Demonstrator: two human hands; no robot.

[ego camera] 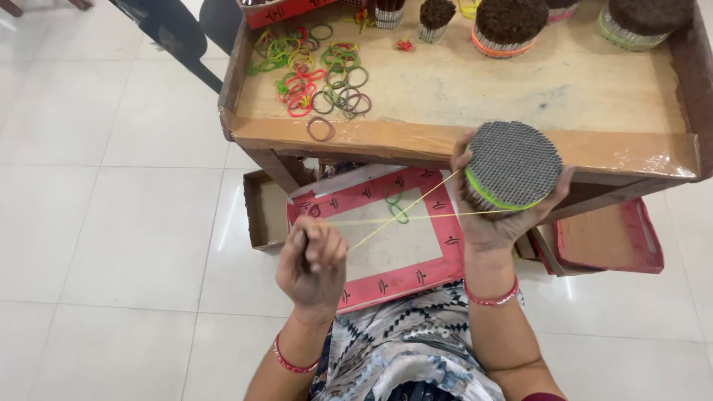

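I see the table [416,141] up top, then a red tray [386,286] on my lap. Right hand [497,223] is clamped around a round stick bundle [511,165], flat end facing me, just under the table edge. Left hand [312,260] is fisted on a yellow rubber band [401,212], stretched taut, running up-right to the bundle. Loose bands [312,70] on the table, well apart.

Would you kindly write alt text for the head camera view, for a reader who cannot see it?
The right hand grips a round bundle of thin sticks while the left hand pulls a yellow rubber band stretched from it. Ahead, a wooden table holds loose coloured rubber bands and more banded bundles.
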